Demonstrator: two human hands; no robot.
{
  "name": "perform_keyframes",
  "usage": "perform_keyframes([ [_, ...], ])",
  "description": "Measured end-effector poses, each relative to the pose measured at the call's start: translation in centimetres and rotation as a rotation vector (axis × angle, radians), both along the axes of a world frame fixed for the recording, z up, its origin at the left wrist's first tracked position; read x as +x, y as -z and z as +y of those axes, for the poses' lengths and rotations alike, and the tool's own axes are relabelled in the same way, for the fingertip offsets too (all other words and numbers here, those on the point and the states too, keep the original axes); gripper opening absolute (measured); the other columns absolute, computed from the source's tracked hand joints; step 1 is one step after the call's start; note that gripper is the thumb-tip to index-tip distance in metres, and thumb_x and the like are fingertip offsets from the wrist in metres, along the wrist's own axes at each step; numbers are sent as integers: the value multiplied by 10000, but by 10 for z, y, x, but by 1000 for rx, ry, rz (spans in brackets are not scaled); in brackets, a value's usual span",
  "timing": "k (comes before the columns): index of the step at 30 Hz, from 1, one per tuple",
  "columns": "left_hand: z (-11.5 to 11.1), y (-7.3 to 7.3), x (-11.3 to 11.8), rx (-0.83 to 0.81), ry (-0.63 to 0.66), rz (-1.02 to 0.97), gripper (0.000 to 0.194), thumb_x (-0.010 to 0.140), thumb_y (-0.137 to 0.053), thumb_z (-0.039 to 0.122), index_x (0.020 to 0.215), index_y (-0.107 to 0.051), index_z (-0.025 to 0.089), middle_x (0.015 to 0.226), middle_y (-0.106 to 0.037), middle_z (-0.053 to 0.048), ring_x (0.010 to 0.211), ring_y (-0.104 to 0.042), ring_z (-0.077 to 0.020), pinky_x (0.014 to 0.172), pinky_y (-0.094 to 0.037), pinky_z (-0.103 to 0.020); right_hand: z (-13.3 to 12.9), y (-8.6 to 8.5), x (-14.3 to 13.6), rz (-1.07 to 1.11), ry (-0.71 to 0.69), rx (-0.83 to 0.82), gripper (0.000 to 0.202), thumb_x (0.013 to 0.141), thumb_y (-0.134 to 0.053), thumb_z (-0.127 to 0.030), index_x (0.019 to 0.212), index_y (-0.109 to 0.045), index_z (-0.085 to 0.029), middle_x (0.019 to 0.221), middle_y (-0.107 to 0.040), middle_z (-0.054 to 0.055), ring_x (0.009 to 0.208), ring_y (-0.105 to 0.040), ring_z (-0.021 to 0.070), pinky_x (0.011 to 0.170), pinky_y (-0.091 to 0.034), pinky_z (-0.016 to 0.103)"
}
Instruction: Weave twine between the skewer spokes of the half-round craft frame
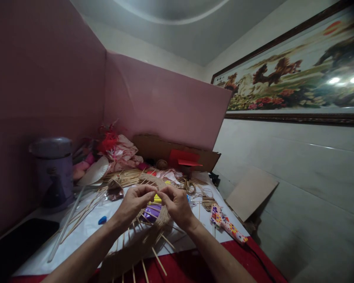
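Note:
My left hand (135,202) and my right hand (178,204) meet fingertip to fingertip above the table, thumbs and forefingers pinched. Whatever lies between the fingertips is too small to make out. Directly below them is a ring wrapped in tan twine (163,222), with thin wooden sticks (158,260) fanning outward toward my side. Through the ring's middle show a purple item (151,213) and a yellow item (157,199). My forearms and hands hide parts of the ring.
A patterned glue gun (227,225) lies at right, its cord running off the front. At left stand a purple canister (53,177) and a dark flat object (23,239). Bundled sticks (126,177), a blue piece (102,220) and a red box (184,158) lie about; pink panels (165,106) rise behind.

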State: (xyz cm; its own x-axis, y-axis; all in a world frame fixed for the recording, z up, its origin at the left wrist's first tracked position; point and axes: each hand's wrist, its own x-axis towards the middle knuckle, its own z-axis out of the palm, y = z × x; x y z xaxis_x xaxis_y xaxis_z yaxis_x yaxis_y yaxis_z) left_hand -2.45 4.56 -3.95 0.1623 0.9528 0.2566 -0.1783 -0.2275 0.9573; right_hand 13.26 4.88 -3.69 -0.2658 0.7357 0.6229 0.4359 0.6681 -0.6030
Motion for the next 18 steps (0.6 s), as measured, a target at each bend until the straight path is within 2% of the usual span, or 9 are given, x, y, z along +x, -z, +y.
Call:
perform_keyframes([
  [3, -1, 0, 2, 24, -26, 5, 231, 658, -702, 324, 757, -659, 119, 605, -552, 26, 469, -341, -36, 434, -245, -168, -1, 0, 2, -24, 10, 20, 189, 846, -533, -273, 711, -621, -176, 609, -597, -7, 552, -511, 108, 538, -362, 223],
  [7, -6, 1, 6, 7, -56, -6, 236, 681, -680, 350, 688, -605, 126, 524, -483, 55, 440, -323, -37, 410, -224, -163, -7, -1, 1, -77, -10, 59, 173, 838, -535, -261, 723, -635, -180, 622, -605, -8, 544, -502, 103, 534, -346, 222],
  [10, -6, 3, 5, -25, -89, -32, 257, 702, -647, 378, 671, -566, 136, 557, -513, 36, 466, -396, -62, 426, -285, -170, -10, 0, -1, -86, -4, 98, 171, 828, -542, -252, 694, -618, -179, 582, -573, -22, 516, -474, 94, 527, -328, 221],
  [12, -1, 4, 0, 2, -188, -38, 263, 723, -613, 391, 680, -566, 136, 637, -572, -6, 544, -483, -99, 477, -363, -198, -10, 1, -1, -91, 5, 109, 166, 816, -550, -233, 668, -602, -178, 564, -554, -29, 512, -464, 91, 532, -325, 220],
  [14, 7, 3, -10, 59, -363, -35, 260, 745, -578, 387, 684, -572, 134, 678, -597, -32, 612, -527, -127, 541, -411, -227, -8, 3, 1, -90, 30, 104, 178, 809, -552, -224, 641, -586, -177, 548, -536, -31, 513, -458, 92, 533, -323, 218],
  [16, 14, -1, -21, 107, -535, -27, 242, 764, -551, 374, 689, -567, 144, 682, -600, -30, 614, -524, -127, 555, -414, -233, -5, 3, 3, -64, 71, 93, 206, 814, -546, -239, 621, -579, -175, 531, -519, -31, 509, -450, 95, 522, -316, 217],
  [18, 14, -9, -25, 166, -617, -27, 219, 786, -528, 361, 693, -555, 164, 674, -593, -10, 576, -496, -112, 525, -392, -220, -1, 3, 6, -30, 111, 84, 231, 822, -542, -270, 617, -585, -175, 519, -511, -30, 499, -443, 97, 508, -308, 218],
])
